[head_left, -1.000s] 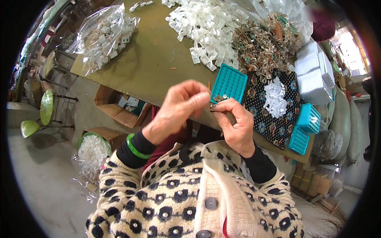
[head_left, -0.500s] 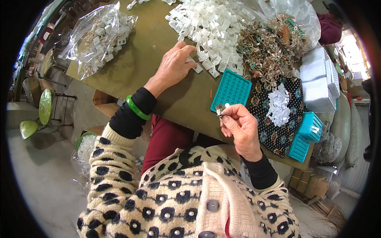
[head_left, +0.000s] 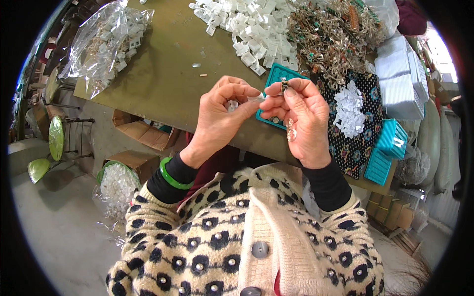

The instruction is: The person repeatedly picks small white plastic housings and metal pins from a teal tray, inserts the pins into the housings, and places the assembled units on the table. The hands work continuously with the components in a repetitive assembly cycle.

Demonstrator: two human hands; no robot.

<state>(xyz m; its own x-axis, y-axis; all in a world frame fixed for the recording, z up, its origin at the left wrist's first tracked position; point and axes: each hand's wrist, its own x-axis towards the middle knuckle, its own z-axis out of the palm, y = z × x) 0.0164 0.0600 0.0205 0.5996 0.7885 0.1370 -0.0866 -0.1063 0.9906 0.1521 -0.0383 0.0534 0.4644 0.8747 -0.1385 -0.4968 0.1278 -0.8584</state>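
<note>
In front of me my left hand (head_left: 217, 118) is closed in a pinch on a small white piece (head_left: 258, 97); a pale round bit (head_left: 231, 105) shows inside its curled fingers. Almost touching it is my right hand (head_left: 311, 118), whose thumb and forefinger grip a small jewellery piece with a dark, shiny face (head_left: 285, 87). Loops of shiny metal jewellery (head_left: 291, 132) hang against that palm. Behind the hands lies a teal ridged tray (head_left: 277, 73), partly covered by them. Beyond it spreads a heap of white plastic pieces (head_left: 247, 29).
A tangled jewellery heap (head_left: 328, 37) lies far right. White slips (head_left: 349, 109) rest on a dark patterned cloth (head_left: 348, 160), beside stacked white trays (head_left: 399, 93) and teal trays (head_left: 390, 140). A clear filled bag (head_left: 106, 44) sits far left; a cardboard box (head_left: 140, 132) stands below the table edge.
My left hand has left the white heap and come right and nearer with a small white piece. My right hand has risen to meet it, still gripping jewellery.
</note>
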